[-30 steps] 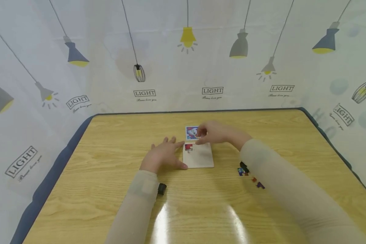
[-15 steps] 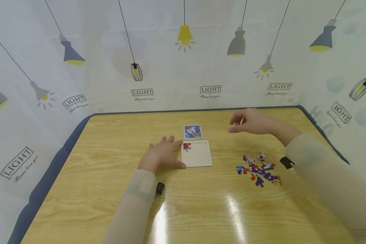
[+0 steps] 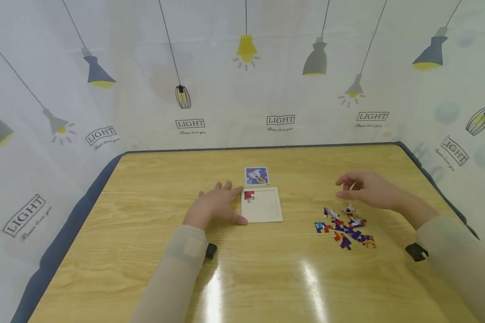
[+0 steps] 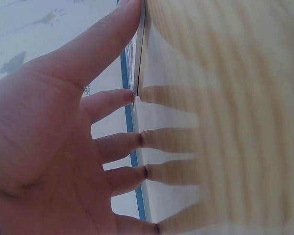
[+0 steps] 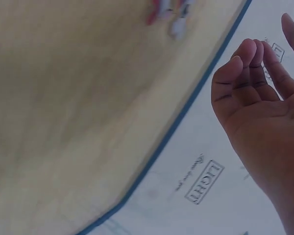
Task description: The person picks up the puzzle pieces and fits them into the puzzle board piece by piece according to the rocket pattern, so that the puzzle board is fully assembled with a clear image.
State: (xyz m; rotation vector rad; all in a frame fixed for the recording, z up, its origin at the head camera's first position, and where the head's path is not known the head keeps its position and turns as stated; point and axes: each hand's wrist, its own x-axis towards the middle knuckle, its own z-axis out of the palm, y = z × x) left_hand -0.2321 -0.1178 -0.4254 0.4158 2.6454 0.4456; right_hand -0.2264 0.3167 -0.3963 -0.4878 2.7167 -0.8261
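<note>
On table (image 3: 153, 179) — tray (image 3: 264, 211), card (image 3: 256, 176) behind; pieces (image 3: 352, 232) right

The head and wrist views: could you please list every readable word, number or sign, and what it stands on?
"LIGHT", boxed and repeated, on the wall covering.
"love you", apparently, ending the script beneath; its first word is too blurred.
No readable text on the board, picture card or puzzle pieces.

The left hand (image 3: 212, 207) rests, fingers (image 4: 118, 140) spread, on the tabletop (image 3: 153, 188); the right hand (image 3: 368, 189) hovers above it, loosely bent.
</note>
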